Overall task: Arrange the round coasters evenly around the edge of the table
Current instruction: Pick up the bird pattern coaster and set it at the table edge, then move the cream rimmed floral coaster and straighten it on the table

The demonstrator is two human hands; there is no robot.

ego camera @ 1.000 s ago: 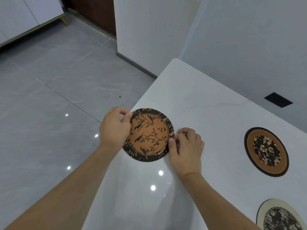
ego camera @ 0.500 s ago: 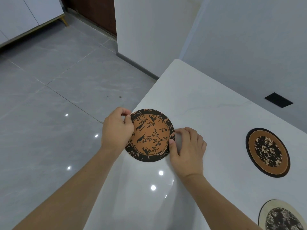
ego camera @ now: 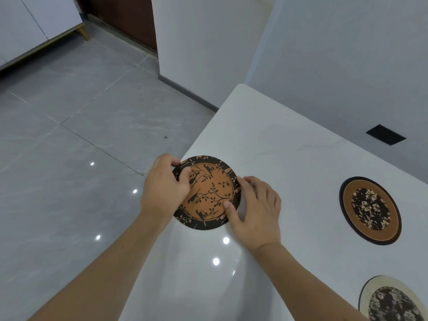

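Observation:
A round coaster with black birds and branches on orange (ego camera: 209, 192) lies at the left edge of the white table (ego camera: 289, 144). My left hand (ego camera: 163, 188) pinches its left rim, thumb on top. My right hand (ego camera: 257, 209) presses its right rim, thumb on the coaster's lower right and fingers spread on the tabletop. A second coaster, orange with a dark flowered centre (ego camera: 370, 210), lies flat to the right. A cream-rimmed coaster with a dark flowered centre (ego camera: 391, 302) lies at the bottom right, cut off by the frame.
Grey tiled floor (ego camera: 69, 158) drops away left of the table edge. A white wall (ego camera: 347, 54) runs behind the table, which carries a black rectangular insert (ego camera: 385, 134) at the far right. A white cabinet (ego camera: 34, 22) stands at the top left.
Both hands have turned the bird coaster a little on the spot. My left thumb has slid further onto its top, and my right fingers have spread out flatter.

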